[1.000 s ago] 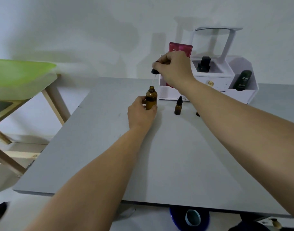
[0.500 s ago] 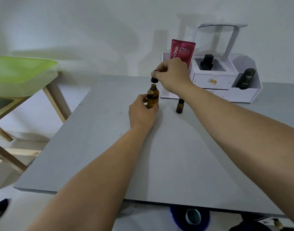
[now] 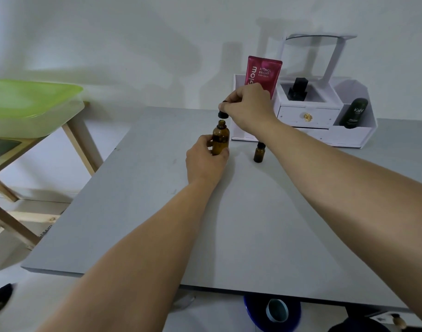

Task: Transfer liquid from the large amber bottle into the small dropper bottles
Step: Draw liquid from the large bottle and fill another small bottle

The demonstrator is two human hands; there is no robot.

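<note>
The large amber bottle (image 3: 220, 139) stands upright on the grey table (image 3: 241, 212), its neck uncapped. My left hand (image 3: 205, 161) grips its lower body. Just above the neck, my right hand (image 3: 247, 107) pinches the black dropper cap (image 3: 222, 113); the cap hovers close over the opening, and its glass tube is not clearly visible. A small amber dropper bottle (image 3: 259, 153) with a black cap stands to the right of the large bottle, partly behind my right forearm.
A white organiser (image 3: 308, 116) stands at the table's back right with a pink tube (image 3: 262, 73), a black bottle (image 3: 298, 88) and a dark tube (image 3: 353, 113). A green tray (image 3: 25, 101) rests on a wooden stand at left. A blue bucket (image 3: 272, 312) sits under the table.
My right hand has lowered the dropper cap toward the large bottle's neck. My left hand stays on the bottle. The camera view has shifted slightly.
</note>
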